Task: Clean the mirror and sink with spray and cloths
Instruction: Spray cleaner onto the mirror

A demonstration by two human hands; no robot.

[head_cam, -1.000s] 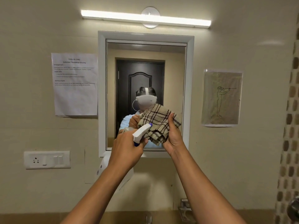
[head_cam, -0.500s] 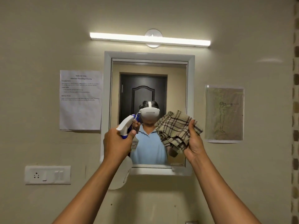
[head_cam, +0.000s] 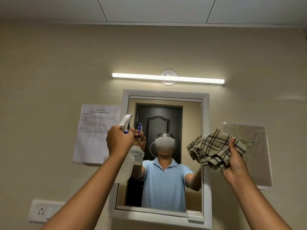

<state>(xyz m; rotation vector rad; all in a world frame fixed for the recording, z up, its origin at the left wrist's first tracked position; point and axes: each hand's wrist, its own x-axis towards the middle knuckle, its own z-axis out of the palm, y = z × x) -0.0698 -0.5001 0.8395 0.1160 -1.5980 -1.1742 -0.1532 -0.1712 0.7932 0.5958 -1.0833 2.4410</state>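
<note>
A white-framed mirror (head_cam: 166,117) hangs on the beige wall straight ahead. My left hand (head_cam: 120,141) grips a clear spray bottle (head_cam: 126,165) with a white and blue trigger head, held up at the mirror's left edge with the nozzle toward the glass. My right hand (head_cam: 235,161) holds a bunched beige checked cloth (head_cam: 214,149) up beside the mirror's right edge. The mirror reflects a person in a blue shirt with both arms raised, and a dark door behind. The sink is out of view.
A tube light (head_cam: 167,78) glows above the mirror. A printed sheet (head_cam: 96,140) is taped left of it and a drawing sheet (head_cam: 255,156) to the right. A white socket panel (head_cam: 43,212) sits on the wall at lower left.
My view has tilted up, bringing the ceiling in. Both hands have risen and spread apart: the bottle went to the mirror's left edge, the cloth to its right edge.
</note>
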